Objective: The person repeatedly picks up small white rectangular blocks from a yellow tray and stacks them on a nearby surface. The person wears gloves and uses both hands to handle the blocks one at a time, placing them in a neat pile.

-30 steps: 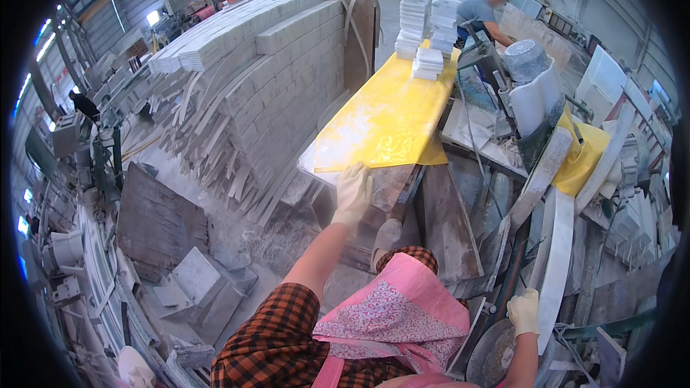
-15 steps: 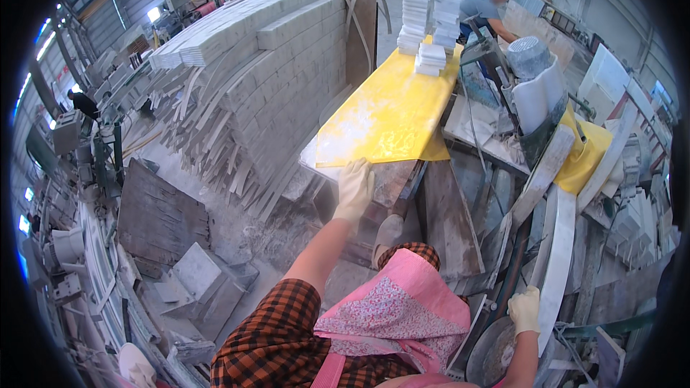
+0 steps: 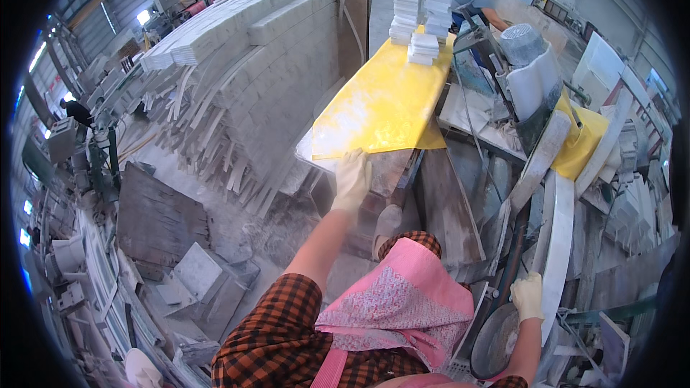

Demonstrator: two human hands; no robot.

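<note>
My left hand (image 3: 352, 181), in a pale glove, is at the near edge of a yellow sheet (image 3: 392, 104) spread over a long table. Its fingers are bent together on that edge, and the thumb side is partly hidden. Whitish dust and wet-looking patches mark the sheet. My right hand (image 3: 527, 296), gloved too, is closed low on the right, beside a long pale bar (image 3: 558, 244). What its fingers hold is too small to make out. Below it lies a round dark disc-like part (image 3: 492, 345). At the sheet's far end stand stacks of white tiles (image 3: 422, 49).
A big wall of stacked pale stone strips (image 3: 280, 65) rises left of the table. A motor-like machine (image 3: 523, 47) and a yellow cloth (image 3: 581, 140) are on the right. Beyond the table a co-worker (image 3: 474, 1) bends over. Stone slabs (image 3: 198, 273) lie at left.
The view has shifted slightly, so the table and tile stacks appear a little higher and further left. Both hands keep about the same places on the sheet's edge and by the bar.
</note>
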